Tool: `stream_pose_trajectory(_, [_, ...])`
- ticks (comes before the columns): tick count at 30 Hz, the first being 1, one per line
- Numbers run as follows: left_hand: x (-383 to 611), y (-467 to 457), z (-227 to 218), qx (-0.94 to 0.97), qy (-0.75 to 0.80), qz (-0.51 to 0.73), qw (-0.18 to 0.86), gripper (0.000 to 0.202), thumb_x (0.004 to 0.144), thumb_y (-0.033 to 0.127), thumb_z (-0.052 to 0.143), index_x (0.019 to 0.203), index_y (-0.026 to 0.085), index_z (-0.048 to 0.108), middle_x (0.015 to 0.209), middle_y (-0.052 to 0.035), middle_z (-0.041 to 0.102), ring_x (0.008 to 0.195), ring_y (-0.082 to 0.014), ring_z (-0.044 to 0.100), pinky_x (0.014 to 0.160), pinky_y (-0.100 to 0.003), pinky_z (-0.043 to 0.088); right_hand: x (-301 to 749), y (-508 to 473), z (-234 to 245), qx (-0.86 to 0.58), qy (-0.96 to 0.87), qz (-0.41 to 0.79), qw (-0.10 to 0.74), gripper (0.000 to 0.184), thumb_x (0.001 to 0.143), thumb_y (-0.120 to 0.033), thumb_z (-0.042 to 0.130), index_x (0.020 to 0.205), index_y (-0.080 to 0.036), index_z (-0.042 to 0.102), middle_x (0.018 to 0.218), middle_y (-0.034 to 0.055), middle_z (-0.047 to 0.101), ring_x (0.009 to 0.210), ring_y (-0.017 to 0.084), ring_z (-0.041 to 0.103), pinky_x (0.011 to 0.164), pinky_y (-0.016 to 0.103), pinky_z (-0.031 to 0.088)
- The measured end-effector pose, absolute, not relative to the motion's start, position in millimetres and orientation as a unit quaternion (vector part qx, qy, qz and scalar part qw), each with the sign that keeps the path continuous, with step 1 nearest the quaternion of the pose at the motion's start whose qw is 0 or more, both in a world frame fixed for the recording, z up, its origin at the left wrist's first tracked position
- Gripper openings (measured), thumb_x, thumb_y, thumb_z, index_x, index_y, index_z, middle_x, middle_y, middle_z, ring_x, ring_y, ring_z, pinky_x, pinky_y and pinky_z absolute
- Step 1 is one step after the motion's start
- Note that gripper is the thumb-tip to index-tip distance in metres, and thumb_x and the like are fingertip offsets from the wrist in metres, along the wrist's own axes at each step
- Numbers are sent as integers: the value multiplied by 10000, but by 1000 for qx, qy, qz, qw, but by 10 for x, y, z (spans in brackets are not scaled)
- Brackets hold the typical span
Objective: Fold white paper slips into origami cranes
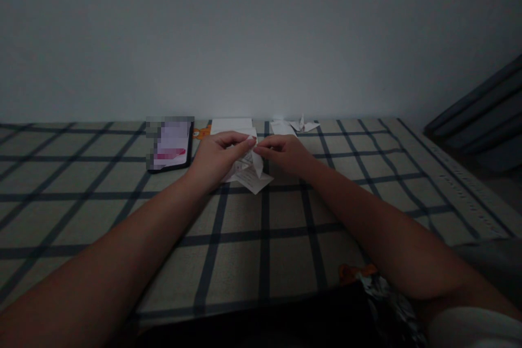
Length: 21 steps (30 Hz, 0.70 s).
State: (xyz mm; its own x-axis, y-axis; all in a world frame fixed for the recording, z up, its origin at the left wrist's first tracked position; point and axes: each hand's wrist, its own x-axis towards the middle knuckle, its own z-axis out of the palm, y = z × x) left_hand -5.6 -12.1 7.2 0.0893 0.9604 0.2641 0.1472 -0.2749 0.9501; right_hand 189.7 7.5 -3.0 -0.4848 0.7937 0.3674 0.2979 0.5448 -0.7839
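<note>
A partly folded white paper (252, 171) is held just above a checked cloth (261, 228). My left hand (218, 156) pinches its top edge from the left, fingers closed on it. From the right, my right hand (285, 153) grips the same top fold with closed fingers. The lower corner of the paper points down toward the cloth.
A phone (169, 144) with a lit screen lies to the left of my hands. Behind them are a white sheet (231, 124) with an orange figure (201, 132) beside it, and a small folded paper crane (302, 125). A crinkled foil wrapper (379, 291) sits near my right forearm.
</note>
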Motion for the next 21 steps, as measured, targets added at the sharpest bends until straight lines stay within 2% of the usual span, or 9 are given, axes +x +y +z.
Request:
stream_pose_trajectory(5, [-44, -136, 85, 607, 456, 502, 414, 265, 740, 437, 812, 822, 186, 788, 850, -70, 767, 798, -199, 677, 735, -321, 520, 1888, 79, -41, -341, -791, 335, 382, 310, 902, -448, 639, 908, -167, 771, 828, 21, 751, 744, 125, 613, 689, 265, 451])
stream_pose_trajectory(9, [-67, -128, 77, 621, 465, 498, 388, 258, 757, 451, 790, 832, 204, 791, 840, -59, 763, 790, -202, 670, 722, -323, 513, 1882, 72, -38, -342, -789, 336, 385, 317, 893, -456, 645, 887, -165, 771, 793, 13, 744, 715, 121, 607, 667, 259, 446])
stream_pose_trajectory(13, [-76, -129, 86, 640, 468, 500, 348, 174, 776, 389, 756, 793, 218, 786, 811, -32, 752, 787, -194, 659, 747, -320, 501, 1875, 62, -34, -340, -789, 340, 382, 305, 894, -443, 643, 902, -166, 770, 826, 25, 752, 743, 134, 627, 679, 267, 458])
stream_pose_trajectory(18, [-53, -144, 94, 615, 480, 516, 353, 173, 768, 368, 707, 728, 204, 745, 765, -28, 721, 742, -193, 632, 658, -301, 473, 1860, 61, -46, -332, -797, 328, 384, 283, 893, -436, 655, 880, -173, 757, 851, 30, 755, 777, 145, 637, 718, 280, 471])
stream_pose_trajectory(21, [-46, -136, 86, 617, 485, 506, 357, 179, 770, 376, 699, 737, 203, 730, 778, -28, 718, 753, -193, 629, 651, -290, 470, 1858, 76, -58, -324, -805, 311, 388, 279, 891, -442, 660, 852, -179, 744, 844, 27, 741, 785, 144, 626, 729, 282, 466])
